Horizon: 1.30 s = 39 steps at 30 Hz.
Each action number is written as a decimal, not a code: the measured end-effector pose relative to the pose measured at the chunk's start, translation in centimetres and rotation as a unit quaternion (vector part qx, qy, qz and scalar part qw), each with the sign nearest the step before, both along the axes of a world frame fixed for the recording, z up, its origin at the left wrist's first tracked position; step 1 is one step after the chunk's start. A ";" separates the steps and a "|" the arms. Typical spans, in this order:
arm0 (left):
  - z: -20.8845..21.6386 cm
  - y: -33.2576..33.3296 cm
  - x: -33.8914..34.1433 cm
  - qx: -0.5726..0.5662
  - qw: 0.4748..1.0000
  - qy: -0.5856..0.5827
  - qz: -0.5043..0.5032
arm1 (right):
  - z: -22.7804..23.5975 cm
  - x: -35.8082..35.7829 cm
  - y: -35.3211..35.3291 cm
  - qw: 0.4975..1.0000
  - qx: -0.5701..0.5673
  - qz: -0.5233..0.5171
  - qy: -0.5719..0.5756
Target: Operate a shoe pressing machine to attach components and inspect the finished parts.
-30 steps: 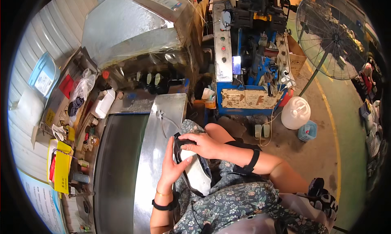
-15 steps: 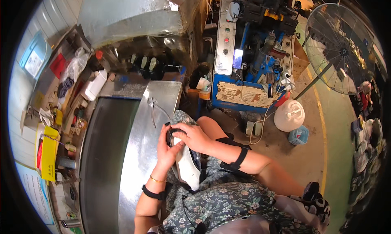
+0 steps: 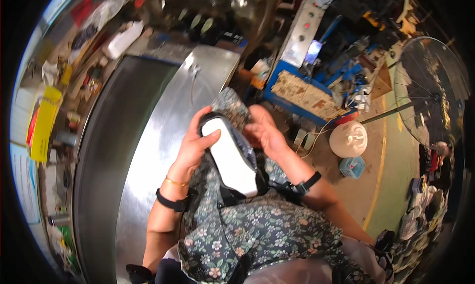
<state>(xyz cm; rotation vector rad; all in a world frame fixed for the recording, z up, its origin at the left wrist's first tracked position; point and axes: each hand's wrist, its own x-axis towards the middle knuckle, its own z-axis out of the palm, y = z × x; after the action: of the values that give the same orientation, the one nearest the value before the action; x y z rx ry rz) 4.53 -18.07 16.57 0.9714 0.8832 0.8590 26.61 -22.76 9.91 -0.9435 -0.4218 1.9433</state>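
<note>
A dark shoe upper (image 3: 255, 158) with a smooth white bottom (image 3: 230, 160) lies over my lap, bottom up, one end pointing away from me. My left hand (image 3: 194, 139) grips its far end, the thumb pressed on the white bottom and the fingers around the black edge. To its right is my right hand (image 3: 267, 135), fingers apart and partly curled beside the shoe's dark side, holding nothing that I can see. Beneath the shoe lies my floral apron (image 3: 277, 217). On the metal tabletop (image 3: 148, 170) to the left rests a slim metal hand tool (image 3: 194, 78).
A dark conveyor belt (image 3: 111, 150) runs left of the tabletop, beside a cluttered shelf with a yellow box (image 3: 45, 123). Ahead right stands a blue machine (image 3: 302, 93). A white jug (image 3: 348, 139), a blue basket (image 3: 352, 167) and a large fan (image 3: 430, 93) are on the right.
My right hand has come off the shoe's far end and moved right, its fingers spreading. The shoe shows more of its white bottom. The whole view has tilted and shifted.
</note>
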 end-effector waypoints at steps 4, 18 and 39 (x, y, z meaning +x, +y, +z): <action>-2.6 -0.7 -0.6 0.053 0.997 -0.054 -0.005 | -0.5 -4.2 -1.1 0.943 0.130 0.068 -0.298; -5.4 2.0 0.6 0.214 0.965 0.144 -0.036 | 2.6 -4.2 -3.5 0.803 0.298 0.100 -0.507; -2.2 1.1 -1.9 0.195 0.957 0.213 0.005 | 0.3 -7.7 -1.6 0.832 0.260 0.064 -0.486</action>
<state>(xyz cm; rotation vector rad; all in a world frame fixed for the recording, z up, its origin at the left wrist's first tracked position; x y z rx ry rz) 2.64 -16.94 14.32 1.5372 1.1059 0.8647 18.89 -24.38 10.18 -1.4860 -1.5377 1.1787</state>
